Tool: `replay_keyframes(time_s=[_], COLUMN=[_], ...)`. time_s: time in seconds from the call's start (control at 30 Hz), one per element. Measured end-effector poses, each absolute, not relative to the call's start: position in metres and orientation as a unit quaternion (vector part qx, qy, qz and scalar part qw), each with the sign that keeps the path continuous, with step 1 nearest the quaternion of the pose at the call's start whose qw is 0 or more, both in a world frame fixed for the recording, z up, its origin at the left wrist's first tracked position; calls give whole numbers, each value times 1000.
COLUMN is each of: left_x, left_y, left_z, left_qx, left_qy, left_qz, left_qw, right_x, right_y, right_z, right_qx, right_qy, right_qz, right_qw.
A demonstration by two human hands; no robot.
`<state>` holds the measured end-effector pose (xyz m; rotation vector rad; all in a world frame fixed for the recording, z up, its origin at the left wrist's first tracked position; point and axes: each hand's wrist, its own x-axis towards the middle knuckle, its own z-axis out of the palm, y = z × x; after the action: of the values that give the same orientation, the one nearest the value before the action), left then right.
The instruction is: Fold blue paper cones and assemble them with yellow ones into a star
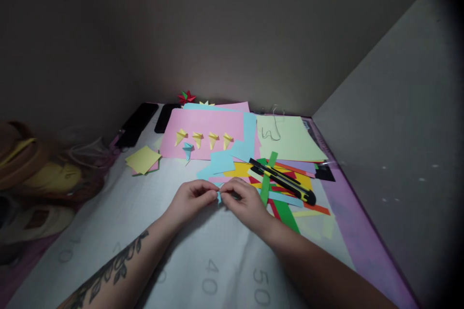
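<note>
L hand: left hand (pixel 192 198) over the grid mat (pixel 203 251), near edge of the paper pile; grip narrow, thumb + fingertips pinched on the small blue piece (pixel 219 196).
R hand: right hand (pixel 244 200) met the L one fingertip to fingertip; grip narrow too, nipping the same piece from the other side.
Blue piece: held between both hands just above the mat, mostly hidden by fingers; only a corner showed, so fold stage couldn't be told.
Done so far: four yellow folded cones (pixel 197 139) sat in a row on the pink sheet (pixel 217 123); one blue folded cone (pixel 187 148) lay just below the row, at its L end. A red-green star (pixel 186 97) stood at the back by the wall.
Left, prob.: the piece in hand looked unfinished. Flat blue offcuts (pixel 222 161) lay unfolded betw. pink sheet and hands, so the blue set looked barely begun vs. the yellow.
Tools: utility knife (pixel 281 181) lay idle on the coloured strips, R of the hands, apart from them.
Spare stock: yellow squares (pixel 143 159) well off to the L; pale yellow sheet (pixel 290 137) at back R.
Desk: purple desk (pixel 348 222) showed at the R edge beside the mat.
</note>
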<state>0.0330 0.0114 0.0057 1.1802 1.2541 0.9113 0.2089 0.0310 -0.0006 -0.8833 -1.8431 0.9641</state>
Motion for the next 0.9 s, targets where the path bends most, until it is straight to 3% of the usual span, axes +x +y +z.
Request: replay_keyframes(time_s=[0.2, 0.57, 0.9], left_x=[35, 35, 46], left_y=[10, 7, -2], left_z=[11, 14, 11], left_qx=[537, 571, 573], left_qy=[532, 540, 575], left_qz=[368, 372, 446], left_qw=[542, 494, 377], right_x=[208, 210, 208], right_y=[29, 28, 21], right_z=[-1, -8, -4], right_qx=[-344, -381, -369], right_qy=[-755, -663, -730], right_qz=[359, 453, 293], right_qw=[427, 458, 496])
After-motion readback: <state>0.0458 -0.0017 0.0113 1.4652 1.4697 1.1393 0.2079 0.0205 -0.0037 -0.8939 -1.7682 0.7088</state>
